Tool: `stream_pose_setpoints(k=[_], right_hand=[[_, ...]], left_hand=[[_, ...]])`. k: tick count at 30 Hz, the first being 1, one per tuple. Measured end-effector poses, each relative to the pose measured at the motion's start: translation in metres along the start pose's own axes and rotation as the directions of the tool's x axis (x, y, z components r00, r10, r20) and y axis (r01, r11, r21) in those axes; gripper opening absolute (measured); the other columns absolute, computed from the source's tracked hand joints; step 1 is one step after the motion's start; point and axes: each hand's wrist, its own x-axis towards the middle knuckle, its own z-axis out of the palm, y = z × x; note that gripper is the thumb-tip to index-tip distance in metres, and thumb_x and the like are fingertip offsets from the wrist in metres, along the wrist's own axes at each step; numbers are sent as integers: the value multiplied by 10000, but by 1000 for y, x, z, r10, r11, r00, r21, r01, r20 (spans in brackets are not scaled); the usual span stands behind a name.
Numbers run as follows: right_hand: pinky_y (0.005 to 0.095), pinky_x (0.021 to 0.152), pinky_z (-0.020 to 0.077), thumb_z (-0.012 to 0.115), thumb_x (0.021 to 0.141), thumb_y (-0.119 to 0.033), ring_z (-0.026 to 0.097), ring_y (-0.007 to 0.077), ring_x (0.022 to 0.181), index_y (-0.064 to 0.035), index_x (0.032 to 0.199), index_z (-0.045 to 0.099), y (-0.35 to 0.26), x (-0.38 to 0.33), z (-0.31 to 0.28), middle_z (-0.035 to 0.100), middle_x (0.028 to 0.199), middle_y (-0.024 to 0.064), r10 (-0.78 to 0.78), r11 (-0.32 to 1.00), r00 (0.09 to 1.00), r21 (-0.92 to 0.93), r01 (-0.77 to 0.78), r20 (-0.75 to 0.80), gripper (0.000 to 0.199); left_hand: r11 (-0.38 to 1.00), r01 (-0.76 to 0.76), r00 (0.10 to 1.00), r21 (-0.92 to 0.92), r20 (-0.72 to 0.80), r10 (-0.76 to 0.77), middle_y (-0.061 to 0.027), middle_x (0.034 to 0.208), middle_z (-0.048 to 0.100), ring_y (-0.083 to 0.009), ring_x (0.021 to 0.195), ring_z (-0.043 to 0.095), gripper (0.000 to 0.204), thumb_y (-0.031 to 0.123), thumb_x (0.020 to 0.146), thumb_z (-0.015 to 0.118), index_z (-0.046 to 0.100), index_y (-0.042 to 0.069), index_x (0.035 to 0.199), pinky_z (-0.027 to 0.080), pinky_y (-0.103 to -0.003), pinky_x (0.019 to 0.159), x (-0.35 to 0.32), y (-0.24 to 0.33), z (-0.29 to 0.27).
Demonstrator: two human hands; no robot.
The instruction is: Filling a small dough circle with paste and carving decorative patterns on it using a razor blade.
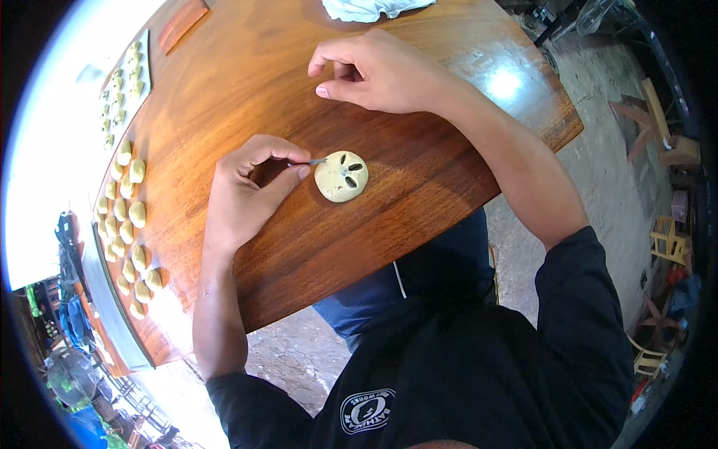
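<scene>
A pale yellow, flat round of dough [335, 187] lies on the wooden table with a few dark, striped sunflower seeds [351, 182] pressed into its upper part. My left hand [250, 183] is beside it, closed in a pinch on a thin grey strip [317, 162] whose tip touches the dough's upper left edge. The strip is too small to tell its kind. Over the table, beyond the dough, my right hand [374, 71] has its fingers loosely curled. Its thumb and forefinger are apart, and nothing shows between them.
Several small dough balls [137, 215] sit along the left of the table [419, 217]. Behind them is a pale tray [143, 56] of topped pieces. At the back are a reddish-brown board [182, 26] and a white cloth [374, 7]. Wooden stools [668, 241] stand on the floor at right.
</scene>
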Motion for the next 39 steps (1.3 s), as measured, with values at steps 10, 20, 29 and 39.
stream_pose_setpoints(k=[10,20,29,39], right_hand=[[348,628,480,727,995,-216,593,169,648,-72,1136,714,17,12,7,695,770,66,-2,1000,999,-5,2,-44,202],[348,661,510,709,998,-200,625,184,686,-80,1112,718,25,13,11,729,862,69,-67,998,990,-15,65,-125,165],[349,679,530,711,989,-184,658,196,708,-75,1103,729,22,13,8,760,909,84,-38,999,996,-21,36,-86,159],[346,711,547,700,996,-168,685,194,748,-54,1083,728,22,14,8,767,919,101,-62,998,994,-20,61,-89,146]], left_hand=[[953,-267,964,143,43,264,-82,1017,724,-209,956,698,195,-80,843,772,769,24,1008,547,-338,873,2,20,-4],[793,-384,923,474,157,352,-99,966,673,-298,954,644,213,-68,781,772,735,36,963,515,-389,849,6,35,-1],[782,-396,918,482,211,335,-106,962,666,-303,945,637,199,-67,795,761,730,33,964,509,-395,841,10,43,-2],[686,-403,913,606,210,350,-99,941,650,-317,930,617,163,-20,814,771,719,44,954,510,-423,836,7,47,1]])
